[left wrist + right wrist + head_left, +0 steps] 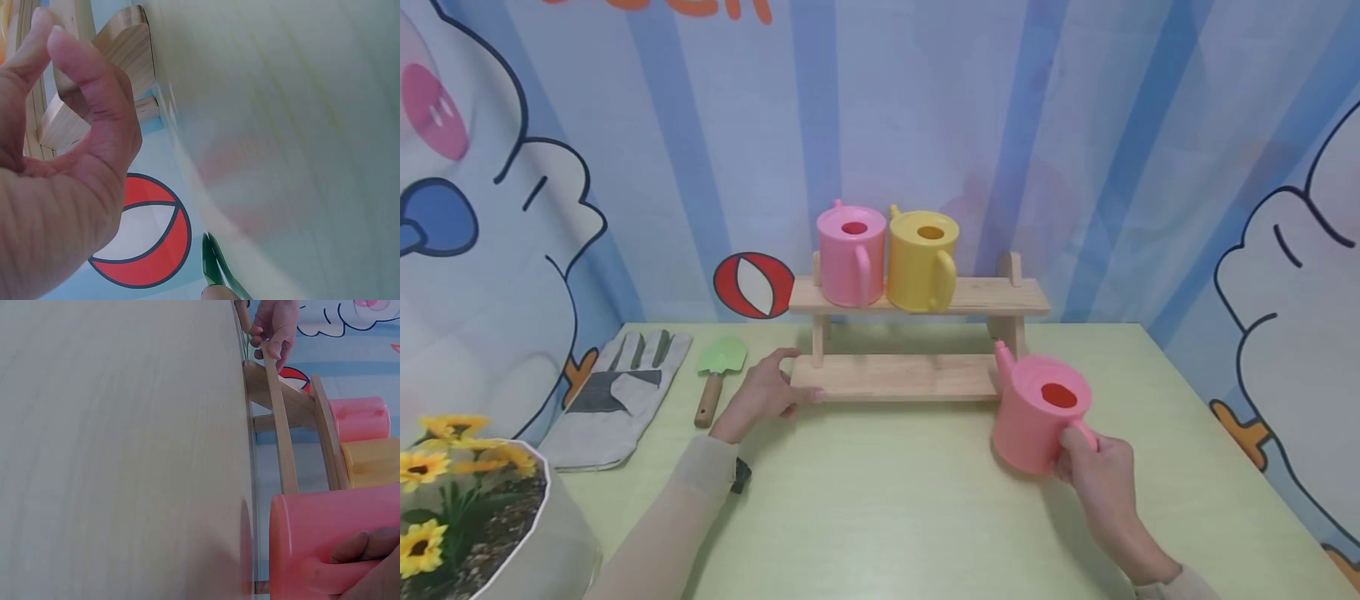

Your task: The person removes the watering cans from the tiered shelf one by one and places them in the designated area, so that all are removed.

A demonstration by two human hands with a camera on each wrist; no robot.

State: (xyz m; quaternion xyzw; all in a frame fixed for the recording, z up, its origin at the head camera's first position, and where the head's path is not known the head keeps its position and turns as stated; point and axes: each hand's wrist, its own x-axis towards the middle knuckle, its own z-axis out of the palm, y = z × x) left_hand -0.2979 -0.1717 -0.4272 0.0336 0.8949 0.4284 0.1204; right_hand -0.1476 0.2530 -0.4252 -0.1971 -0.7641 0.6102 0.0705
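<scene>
Handle in right hand, held pink cylindrical plastic watering can near right end of pale wooden two-tier rack, gripped its lower board with left hand, and risked knocking spout by too quick swing.

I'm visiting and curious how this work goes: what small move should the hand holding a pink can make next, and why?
Probably the right hand should ease its pink can leftward over the lower board: the can hangs near that board's right end, no can stands there, and the left hand grips its left end.
</scene>
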